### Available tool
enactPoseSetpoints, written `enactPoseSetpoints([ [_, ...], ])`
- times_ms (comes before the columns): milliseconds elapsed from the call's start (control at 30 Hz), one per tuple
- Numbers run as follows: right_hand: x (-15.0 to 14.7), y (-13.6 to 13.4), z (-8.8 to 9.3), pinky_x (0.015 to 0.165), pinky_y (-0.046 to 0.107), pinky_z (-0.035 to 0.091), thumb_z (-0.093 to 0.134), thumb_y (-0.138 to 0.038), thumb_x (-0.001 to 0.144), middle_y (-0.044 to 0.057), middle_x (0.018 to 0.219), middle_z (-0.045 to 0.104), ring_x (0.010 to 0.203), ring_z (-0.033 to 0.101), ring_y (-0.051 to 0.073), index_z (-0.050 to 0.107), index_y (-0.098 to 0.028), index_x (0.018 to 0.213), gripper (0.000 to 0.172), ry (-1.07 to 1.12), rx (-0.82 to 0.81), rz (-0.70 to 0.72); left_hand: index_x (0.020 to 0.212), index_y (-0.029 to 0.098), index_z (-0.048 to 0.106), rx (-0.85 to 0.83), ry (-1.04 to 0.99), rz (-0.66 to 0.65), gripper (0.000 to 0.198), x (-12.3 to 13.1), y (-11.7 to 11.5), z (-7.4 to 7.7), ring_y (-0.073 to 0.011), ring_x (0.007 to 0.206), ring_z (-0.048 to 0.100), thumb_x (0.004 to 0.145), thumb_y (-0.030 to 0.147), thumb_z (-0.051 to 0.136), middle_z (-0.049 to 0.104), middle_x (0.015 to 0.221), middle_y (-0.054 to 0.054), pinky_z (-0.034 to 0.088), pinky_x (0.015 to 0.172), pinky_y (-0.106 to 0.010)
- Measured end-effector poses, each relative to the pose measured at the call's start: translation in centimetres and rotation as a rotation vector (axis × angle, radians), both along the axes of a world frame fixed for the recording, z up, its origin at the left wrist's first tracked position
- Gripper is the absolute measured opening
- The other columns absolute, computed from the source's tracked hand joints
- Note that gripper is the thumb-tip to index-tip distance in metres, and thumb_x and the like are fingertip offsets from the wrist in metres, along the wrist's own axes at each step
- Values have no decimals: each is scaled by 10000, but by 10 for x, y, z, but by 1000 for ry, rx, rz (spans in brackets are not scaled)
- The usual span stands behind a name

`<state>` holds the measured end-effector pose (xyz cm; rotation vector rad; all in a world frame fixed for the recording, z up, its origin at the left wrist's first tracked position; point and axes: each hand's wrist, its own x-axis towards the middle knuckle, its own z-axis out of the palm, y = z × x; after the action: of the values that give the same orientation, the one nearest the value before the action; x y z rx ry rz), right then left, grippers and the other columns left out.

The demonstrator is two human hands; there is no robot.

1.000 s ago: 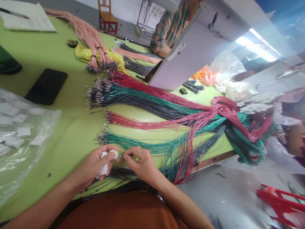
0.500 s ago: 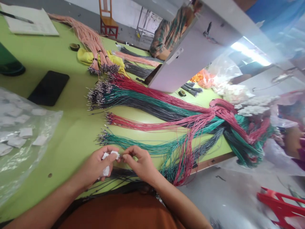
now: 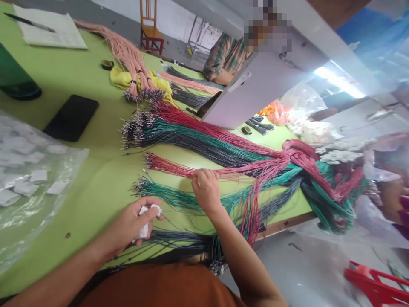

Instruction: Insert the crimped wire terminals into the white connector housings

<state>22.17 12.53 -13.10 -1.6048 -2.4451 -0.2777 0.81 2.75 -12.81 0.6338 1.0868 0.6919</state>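
My left hand [image 3: 143, 219] is closed around several small white plastic connectors [image 3: 143, 230]. One white connector [image 3: 156, 210] sits between its thumb and forefinger, with a thin green wire and a dark wire running from it to the right. My right hand [image 3: 207, 189] lies over the nearer bundle of red wires [image 3: 172, 165], its fingers curled together; whatever is in them is hidden. Just below that bundle spreads a bundle of green wires [image 3: 172, 192]. Dark wires [image 3: 185, 238] lie along the table edge close to my body.
Thick red, green and black wire bundles [image 3: 198, 145] cross the green table [image 3: 105, 179]. A clear bag [image 3: 72, 164] of white connectors lies left, near a black phone [image 3: 73, 117]. A slanted panel [image 3: 236, 102] stands behind. A person in a plaid sleeve [image 3: 220, 59] sits beyond.
My right hand has left the connector in my left hand and moved up and right onto the red wires. The left hand keeps its hold. The view has shifted slightly.
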Motion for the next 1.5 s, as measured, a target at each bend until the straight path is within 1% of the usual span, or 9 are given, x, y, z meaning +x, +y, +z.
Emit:
enactPoseSetpoints([
  [267, -2, 4, -5, 715, 338, 284, 514, -122, 851, 65, 768, 616, 733, 480, 198, 567, -174, 708, 161, -110, 12, 58, 1025, 199, 482, -9, -6, 14, 341, 0, 0, 2, -41, 382, 424, 799, 443, 557, 605, 785, 13, 321, 263, -129],
  [467, 11, 0, 7, 727, 298, 364, 466, -97, 801, 18, 697, 600, 682, 521, 161, 534, -185, 758, 119, 342, 41, 20, 1031, 201, 488, -3, -16, 17, 338, -2, 0, -1, -41, 382, 436, 801, 440, 552, 619, 815, 2, 315, 263, -128],
  [633, 17, -7, 21, 574, 254, 352, 477, -104, 764, -6, 603, 536, 561, 471, 135, 532, -194, 685, 132, 338, -163, 17, 1034, 198, 486, -6, -6, 12, 337, -2, 0, 2, -34, 379, 427, 805, 438, 547, 619, 823, 0, 309, 270, -125],
  [767, 8, -17, 42, 551, 237, 376, 484, -129, 800, -10, 637, 551, 550, 472, 116, 564, -194, 747, 116, 562, -69, -57, 1032, 198, 485, 2, -19, 5, 342, -1, 0, 3, -35, 381, 421, 803, 443, 550, 608, 815, 6, 309, 270, -127],
  [867, -8, -32, 51, 551, 229, 399, 498, -150, 828, -5, 664, 573, 568, 493, 110, 585, -196, 765, 117, 691, -140, 49, 1035, 197, 486, 6, -17, 11, 345, -1, 0, 3, -36, 381, 419, 802, 443, 554, 608, 805, 8, 310, 271, -127],
  [967, -24, -50, 43, 549, 216, 405, 498, -138, 835, 3, 676, 592, 588, 523, 105, 597, -185, 766, 130, 730, -398, 204, 1041, 198, 484, -4, 0, 18, 355, -1, 1, 2, -39, 380, 428, 798, 446, 559, 616, 805, 6, 308, 266, -127],
  [1033, -31, -59, 34, 563, 212, 407, 501, -139, 838, 8, 680, 599, 605, 536, 107, 599, -178, 772, 125, 730, -487, 223, 1042, 199, 488, 1, 0, 11, 353, -1, 1, 2, -39, 375, 431, 799, 446, 557, 620, 815, 4, 315, 265, -130],
  [1267, -33, -68, 25, 619, 238, 414, 480, -157, 850, 22, 688, 613, 641, 539, 131, 582, -183, 756, 141, 633, -450, 209, 1042, 201, 496, 3, 13, 4, 358, -1, 1, 1, -44, 378, 436, 798, 457, 556, 623, 802, 9, 324, 265, -133],
  [1500, -46, -76, 28, 617, 228, 428, 458, -147, 866, 25, 701, 598, 652, 546, 129, 545, -185, 771, 134, 675, -475, 262, 1059, 179, 489, -5, 29, -7, 410, -1, -1, 1, -68, 334, 384, 795, 484, 556, 507, 466, 83, 298, 272, -127],
])
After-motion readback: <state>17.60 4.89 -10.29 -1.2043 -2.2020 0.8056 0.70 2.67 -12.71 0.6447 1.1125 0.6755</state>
